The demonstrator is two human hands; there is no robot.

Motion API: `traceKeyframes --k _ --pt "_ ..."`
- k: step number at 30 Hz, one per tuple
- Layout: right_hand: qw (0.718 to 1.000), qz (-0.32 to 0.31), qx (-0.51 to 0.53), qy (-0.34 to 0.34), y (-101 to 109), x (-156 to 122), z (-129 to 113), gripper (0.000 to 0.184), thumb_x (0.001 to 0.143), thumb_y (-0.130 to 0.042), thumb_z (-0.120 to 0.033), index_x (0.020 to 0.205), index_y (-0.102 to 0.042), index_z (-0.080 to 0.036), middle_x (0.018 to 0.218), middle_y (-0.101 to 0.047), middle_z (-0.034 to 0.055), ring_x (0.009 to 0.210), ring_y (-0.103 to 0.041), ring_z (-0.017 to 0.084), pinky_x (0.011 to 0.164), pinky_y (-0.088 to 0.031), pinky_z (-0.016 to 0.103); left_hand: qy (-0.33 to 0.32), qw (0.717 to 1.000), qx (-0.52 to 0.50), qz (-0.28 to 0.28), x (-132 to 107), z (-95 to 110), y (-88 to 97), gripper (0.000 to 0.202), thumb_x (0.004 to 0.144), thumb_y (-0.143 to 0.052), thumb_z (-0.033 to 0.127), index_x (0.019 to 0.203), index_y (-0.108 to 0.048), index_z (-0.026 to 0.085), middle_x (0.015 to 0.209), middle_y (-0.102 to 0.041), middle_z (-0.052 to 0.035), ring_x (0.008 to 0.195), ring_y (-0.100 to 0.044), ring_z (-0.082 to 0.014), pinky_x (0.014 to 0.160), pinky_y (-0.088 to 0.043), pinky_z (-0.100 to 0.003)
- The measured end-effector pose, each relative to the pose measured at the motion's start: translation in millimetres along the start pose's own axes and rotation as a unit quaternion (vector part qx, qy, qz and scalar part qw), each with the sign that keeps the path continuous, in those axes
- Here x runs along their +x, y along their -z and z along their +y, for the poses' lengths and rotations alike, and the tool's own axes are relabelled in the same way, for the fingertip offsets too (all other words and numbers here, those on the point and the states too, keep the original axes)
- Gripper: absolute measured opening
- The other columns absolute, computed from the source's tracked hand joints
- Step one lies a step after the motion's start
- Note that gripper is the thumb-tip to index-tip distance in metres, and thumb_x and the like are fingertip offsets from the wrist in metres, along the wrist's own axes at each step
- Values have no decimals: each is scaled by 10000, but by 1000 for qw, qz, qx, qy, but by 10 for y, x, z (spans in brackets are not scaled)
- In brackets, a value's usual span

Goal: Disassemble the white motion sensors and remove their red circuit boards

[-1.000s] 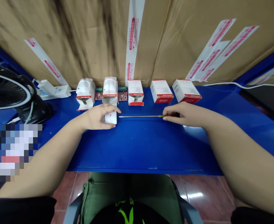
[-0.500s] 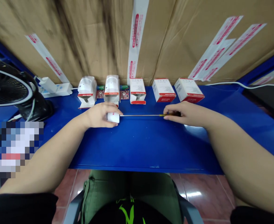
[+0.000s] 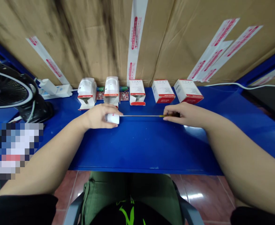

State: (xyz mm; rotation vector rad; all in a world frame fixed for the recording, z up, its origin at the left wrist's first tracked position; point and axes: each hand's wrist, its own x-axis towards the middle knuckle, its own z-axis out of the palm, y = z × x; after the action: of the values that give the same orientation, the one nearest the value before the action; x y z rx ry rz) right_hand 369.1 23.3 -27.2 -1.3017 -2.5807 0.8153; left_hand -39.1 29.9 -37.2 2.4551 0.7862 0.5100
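Note:
My left hand (image 3: 102,116) is closed around a small white plastic detector housing (image 3: 113,118), held low over the blue table (image 3: 137,150). In my right hand (image 3: 182,114) is the dark and yellow handle of a long thin screwdriver (image 3: 139,116). Its shaft lies level, and the tip meets the right end of the housing beside my left fingertips. Exactly where the tip enters or touches is too small to tell. Behind my left hand, two white detectors (image 3: 112,85) (image 3: 86,86) sit on opened red-and-white boxes.
Red circuit boards (image 3: 124,96) lie between the boxes. Further right stand an opened box (image 3: 137,90) and two closed boxes (image 3: 163,90) (image 3: 188,90). A black fan (image 3: 34,103) and a white power strip (image 3: 60,91) occupy the left. A cardboard wall (image 3: 163,40) rises behind.
Both hands keep their hold, with the screwdriver still against the housing. The view has shifted very slightly; nothing else has visibly moved.

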Motion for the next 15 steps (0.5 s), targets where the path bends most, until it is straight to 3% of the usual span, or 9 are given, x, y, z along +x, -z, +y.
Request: traceKeyframes --k 11,15 --pt "1000 1 -11 -7 1 -1 -9 357 960 -642 -606 830 -634 -274 656 -645 -14 587 -540 169 570 -392 311 -18 1000 -11 3 0 15 7 366 909 -830 381 1243 -842 232 1237 -850 -122 1227 -789 -307 1157 -599 -517" --pt "996 52 -74 -15 -5 -21 8 289 944 -695 -523 843 -587 -274 697 -669 -2 611 -578 180 584 -397 314 -13 1000 6 3 -8 23 18 374 914 -827 392 1247 -838 220 1215 -856 -123 1189 -804 -302 1121 -616 -491"
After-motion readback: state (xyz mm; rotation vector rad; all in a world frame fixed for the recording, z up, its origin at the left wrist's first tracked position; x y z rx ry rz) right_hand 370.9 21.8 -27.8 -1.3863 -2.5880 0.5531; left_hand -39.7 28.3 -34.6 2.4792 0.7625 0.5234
